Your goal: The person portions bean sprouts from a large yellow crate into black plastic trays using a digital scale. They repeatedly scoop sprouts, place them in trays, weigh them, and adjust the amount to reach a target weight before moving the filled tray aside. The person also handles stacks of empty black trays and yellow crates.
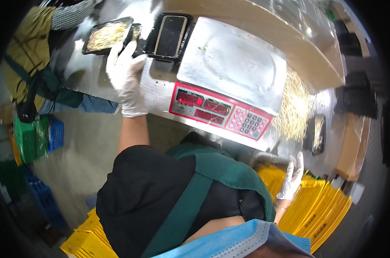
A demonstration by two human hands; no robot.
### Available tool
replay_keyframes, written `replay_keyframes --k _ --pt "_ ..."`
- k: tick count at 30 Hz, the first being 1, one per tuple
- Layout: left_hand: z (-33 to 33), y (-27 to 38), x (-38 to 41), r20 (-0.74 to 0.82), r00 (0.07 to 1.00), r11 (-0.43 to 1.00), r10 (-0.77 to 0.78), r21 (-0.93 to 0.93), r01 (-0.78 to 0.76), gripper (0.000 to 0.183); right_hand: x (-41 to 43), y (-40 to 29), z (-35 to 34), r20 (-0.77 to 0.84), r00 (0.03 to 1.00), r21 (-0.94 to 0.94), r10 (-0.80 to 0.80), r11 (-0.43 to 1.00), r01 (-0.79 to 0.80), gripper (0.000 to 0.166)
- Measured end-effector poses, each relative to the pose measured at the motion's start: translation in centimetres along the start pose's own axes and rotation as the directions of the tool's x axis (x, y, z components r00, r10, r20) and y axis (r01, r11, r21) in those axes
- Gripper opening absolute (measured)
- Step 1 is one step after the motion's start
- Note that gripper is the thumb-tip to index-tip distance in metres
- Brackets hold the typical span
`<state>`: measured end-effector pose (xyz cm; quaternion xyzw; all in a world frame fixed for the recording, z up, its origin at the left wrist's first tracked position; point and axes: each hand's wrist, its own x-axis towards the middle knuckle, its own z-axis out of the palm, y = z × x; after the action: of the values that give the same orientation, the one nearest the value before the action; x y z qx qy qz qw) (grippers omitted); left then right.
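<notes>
My left hand point(128, 75), in a white glove, reaches over the metal table with its fingers apart. Its fingertips are at the near edge of a black plastic tray point(108, 35) filled with bean sprouts; whether they press on it is unclear. Behind those fingers, another black tray point(137, 32) is partly hidden. My right hand point(291, 180), also gloved, hangs low by the table's front edge, fingers spread and holding nothing. Between the hands stands a digital scale point(230, 54) with a bare metal platform and a red keypad panel. Loose bean sprouts point(293, 106) lie in a heap beside it.
A black tray point(170, 35) with a pale rectangular outline sits left of the scale. Cardboard point(298, 42) curves behind it. A small tray point(318, 133) holds sprouts at the right. Yellow crates point(317, 206) stand below my right hand. Another person point(30, 58) stands at the left.
</notes>
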<state>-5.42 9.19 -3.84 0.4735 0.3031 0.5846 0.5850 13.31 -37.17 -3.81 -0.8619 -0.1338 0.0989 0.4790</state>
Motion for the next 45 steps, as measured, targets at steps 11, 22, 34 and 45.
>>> replay_keyframes --k 11,22,34,45 --pt "16.3 -4.2 -23.1 0.915 0.305 0.964 -0.264 0.243 0.104 0.051 -10.7 6.8 -6.8 0.006 0.97 -0.353 -0.241 0.907 0.228 0.037" --pt "28.5 -6.5 -49.3 0.986 -0.138 0.936 0.098 -0.138 -0.323 0.028 -18.5 24.9 -32.5 -0.147 0.825 -0.28 0.545 0.777 -0.563 0.052" --pt "29.5 -7.5 -54.2 0.871 -0.266 0.786 -0.414 0.195 -0.586 0.023 -8.5 32.3 -10.5 -0.004 0.999 -0.964 -0.046 0.266 0.009 0.057" --pt "30.4 -7.9 -55.0 0.694 -0.547 0.713 -0.468 -0.069 -0.697 0.052 -10.3 28.8 -17.3 0.16 0.803 -0.651 0.574 0.672 -0.351 0.083"
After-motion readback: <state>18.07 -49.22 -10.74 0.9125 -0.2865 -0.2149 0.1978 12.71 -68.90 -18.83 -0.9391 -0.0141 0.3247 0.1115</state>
